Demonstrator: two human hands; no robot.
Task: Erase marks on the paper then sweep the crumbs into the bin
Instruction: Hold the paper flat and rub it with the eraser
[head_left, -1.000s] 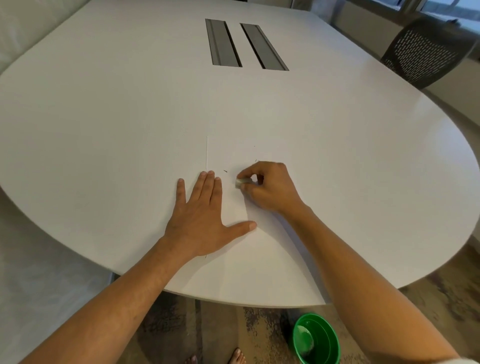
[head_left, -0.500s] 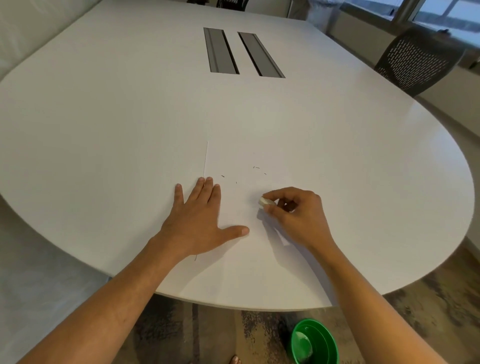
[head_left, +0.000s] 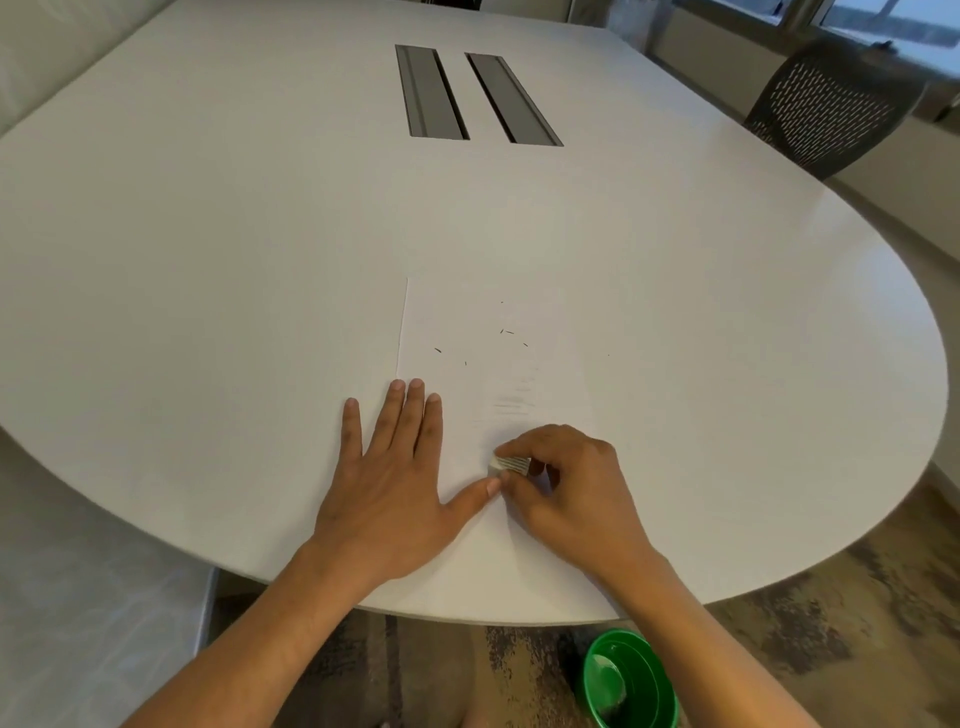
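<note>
A white sheet of paper (head_left: 457, 332) lies on the white table (head_left: 208, 260) near its front edge. My left hand (head_left: 392, 483) presses flat on the sheet's left part, fingers straight and spread. My right hand (head_left: 566, 488) pinches a small white eraser (head_left: 508, 464) against the paper, just beside my left thumb tip. Faint pencil marks (head_left: 511, 402) show above the eraser. Several dark crumbs (head_left: 506, 332) lie scattered higher up on the sheet. A green bin (head_left: 628, 680) stands on the floor below the table edge, under my right forearm.
Two grey cable slots (head_left: 475, 96) sit in the table's middle at the back. A dark mesh chair (head_left: 831, 109) stands at the far right. Patterned carpet (head_left: 831, 597) shows below the table's front edge.
My right hand with the eraser has moved from the sheet's upper middle down toward me, ending beside my left thumb. My left hand stays pressed on the paper.
</note>
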